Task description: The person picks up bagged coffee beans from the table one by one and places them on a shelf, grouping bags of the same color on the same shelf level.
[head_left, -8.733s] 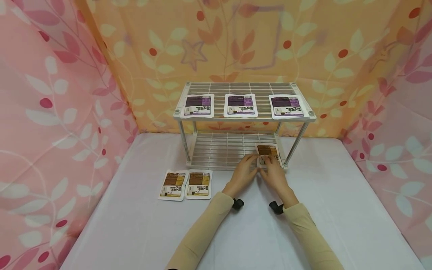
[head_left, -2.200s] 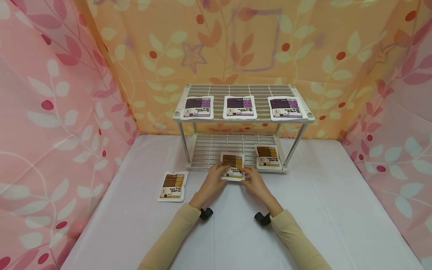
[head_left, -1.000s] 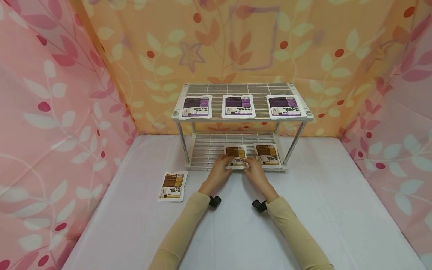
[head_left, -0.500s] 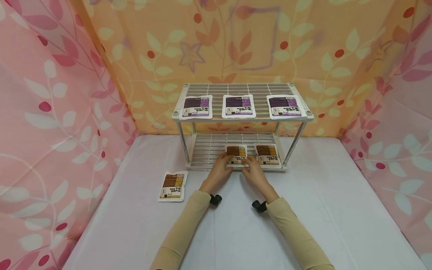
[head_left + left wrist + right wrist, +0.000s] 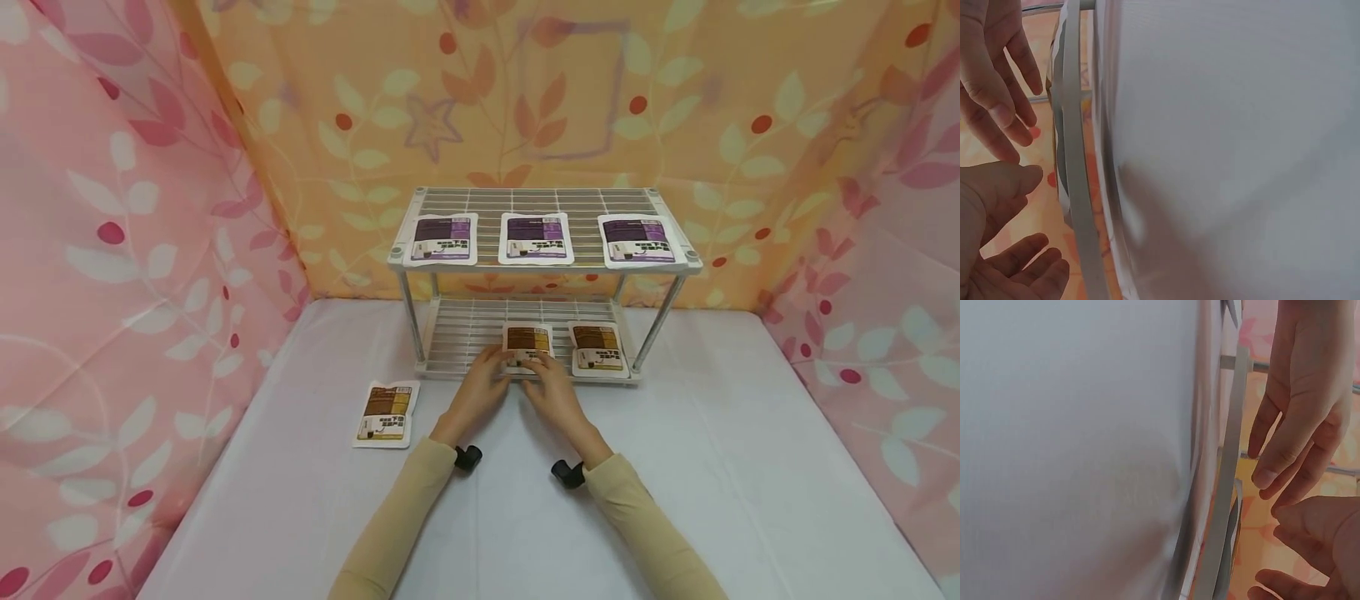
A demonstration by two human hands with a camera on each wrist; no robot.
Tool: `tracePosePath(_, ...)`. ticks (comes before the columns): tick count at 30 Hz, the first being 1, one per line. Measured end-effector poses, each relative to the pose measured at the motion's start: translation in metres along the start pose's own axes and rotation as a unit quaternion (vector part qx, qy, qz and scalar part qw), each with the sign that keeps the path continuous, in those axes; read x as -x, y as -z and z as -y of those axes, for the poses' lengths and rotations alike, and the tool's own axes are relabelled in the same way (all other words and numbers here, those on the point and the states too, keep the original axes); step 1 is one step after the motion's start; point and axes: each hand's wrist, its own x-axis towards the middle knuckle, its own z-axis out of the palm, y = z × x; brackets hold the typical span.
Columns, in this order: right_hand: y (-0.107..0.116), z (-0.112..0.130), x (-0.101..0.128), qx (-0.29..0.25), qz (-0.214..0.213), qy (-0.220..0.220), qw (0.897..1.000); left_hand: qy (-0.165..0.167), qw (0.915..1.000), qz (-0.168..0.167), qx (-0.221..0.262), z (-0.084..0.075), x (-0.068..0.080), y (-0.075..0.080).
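Observation:
A brown-and-gold pouch (image 5: 527, 337) lies face up at the middle of the lower shelf (image 5: 456, 332) of a white wire rack. My left hand (image 5: 476, 392) is at its lower left, fingers loosely bent. At its lower right is my right hand (image 5: 557, 398), fingertips over the label's lower part. The wrist views show both hands with relaxed fingers above the shelf edge, neither gripping the pouch. Another brown-and-gold pouch (image 5: 597, 348) lies to the right on that shelf. A third matching pouch (image 5: 386, 415) lies on the table, left of the hands.
On the upper shelf (image 5: 525, 200), three purple pouches lie in a row: left (image 5: 442, 240), middle (image 5: 536, 239) and right (image 5: 639, 242). Metal posts (image 5: 660, 321) join the two shelves. Patterned cloth (image 5: 247, 192) surrounds the white table (image 5: 675, 467).
A brown-and-gold pouch has gone from the table to the lower shelf's middle, beside the right-hand one. Over the last half second, the hands have drawn slightly back from it.

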Motion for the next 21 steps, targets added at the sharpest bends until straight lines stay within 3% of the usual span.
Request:
tracePosePath(6,-0.012,0.007,0.002,-0.025,-0.015,0.025,0.999,-0.008,1.0000,0.001,0.005,0.003,0.012,0.010)
tracePosePath(12,-0.026,0.016,0.007,-0.063,-0.016,0.055,0.996,-0.017,0.9993,0.023,-0.024,0.006,0.024,0.022)
tracePosePath(21,-0.045,0.028,0.008,-0.101,-0.009,0.075,0.992,0.032,0.9966,0.045,-0.060,0.012,0.042,0.041)
